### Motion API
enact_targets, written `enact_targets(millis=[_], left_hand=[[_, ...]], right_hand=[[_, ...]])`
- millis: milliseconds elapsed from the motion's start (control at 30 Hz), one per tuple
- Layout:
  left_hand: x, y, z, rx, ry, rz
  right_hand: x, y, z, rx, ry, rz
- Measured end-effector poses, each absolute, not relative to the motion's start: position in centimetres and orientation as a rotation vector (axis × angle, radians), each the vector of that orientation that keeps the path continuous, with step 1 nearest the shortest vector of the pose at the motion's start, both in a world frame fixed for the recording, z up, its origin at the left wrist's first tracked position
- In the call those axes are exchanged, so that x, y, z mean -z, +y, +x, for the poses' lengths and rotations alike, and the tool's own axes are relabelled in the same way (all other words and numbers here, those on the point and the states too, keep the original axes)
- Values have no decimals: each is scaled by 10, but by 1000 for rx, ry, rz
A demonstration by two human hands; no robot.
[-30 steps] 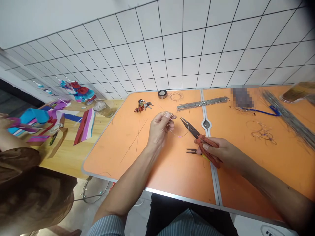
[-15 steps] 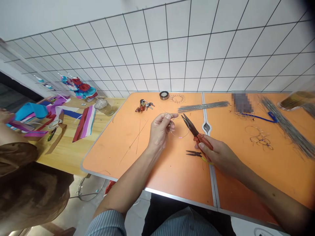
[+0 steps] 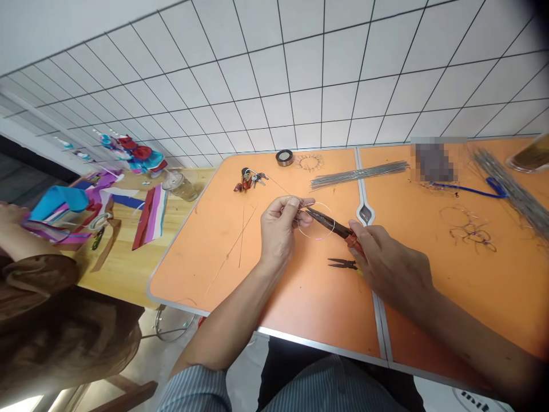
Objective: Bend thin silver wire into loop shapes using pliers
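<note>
Over the orange table (image 3: 274, 303), my left hand (image 3: 281, 226) pinches a thin wire ring (image 3: 334, 228) between thumb and fingers. A few small pinkish beads (image 3: 318, 238) show on the ring's lower edge. My right hand (image 3: 390, 257) is wrapped round the red handles of long-nosed pliers (image 3: 332, 224). The pliers' tips reach inside the ring, close to my left fingertips; whether they grip the wire I cannot make out. Below them lies a smaller pair of black-jawed pliers (image 3: 342, 263), its handles partly covered by my right hand.
Behind my hands are a tape roll (image 3: 284, 158), keys (image 3: 256, 179), a looped wire circle (image 3: 309, 163) and a wire bundle (image 3: 360, 174). Wire shapes (image 3: 474, 236) and a thicker bundle (image 3: 514, 183) lie right. At left, another person's sleeve (image 3: 36, 280) is beside ribbons (image 3: 150, 220).
My right hand has turned the pliers flatter and brought their tips left, up to my left fingers. The left hand keeps its pinch on the wire ring. The view has shifted slightly.
</note>
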State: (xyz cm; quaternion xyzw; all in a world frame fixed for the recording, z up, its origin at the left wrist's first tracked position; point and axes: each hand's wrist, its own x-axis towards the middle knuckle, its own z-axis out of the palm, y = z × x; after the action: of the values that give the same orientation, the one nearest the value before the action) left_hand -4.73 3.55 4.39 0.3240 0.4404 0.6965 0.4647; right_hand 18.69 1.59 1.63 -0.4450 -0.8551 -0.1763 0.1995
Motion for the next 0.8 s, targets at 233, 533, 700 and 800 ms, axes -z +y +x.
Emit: enact_targets(millis=[233, 533, 700, 800], left_hand=[[-39, 34, -47, -1720, 1091, 859], [-38, 32, -46, -1705, 1080, 901], [-39, 32, -46, -1696, 1078, 920], [-40, 32, -46, -1688, 1091, 917]], right_hand=[[-13, 18, 190, 478, -2413, -1263], [-12, 19, 190, 535, -2415, -1222], [-14, 19, 189, 482, -2409, -1233], [-14, 19, 189, 523, -2405, -1218]])
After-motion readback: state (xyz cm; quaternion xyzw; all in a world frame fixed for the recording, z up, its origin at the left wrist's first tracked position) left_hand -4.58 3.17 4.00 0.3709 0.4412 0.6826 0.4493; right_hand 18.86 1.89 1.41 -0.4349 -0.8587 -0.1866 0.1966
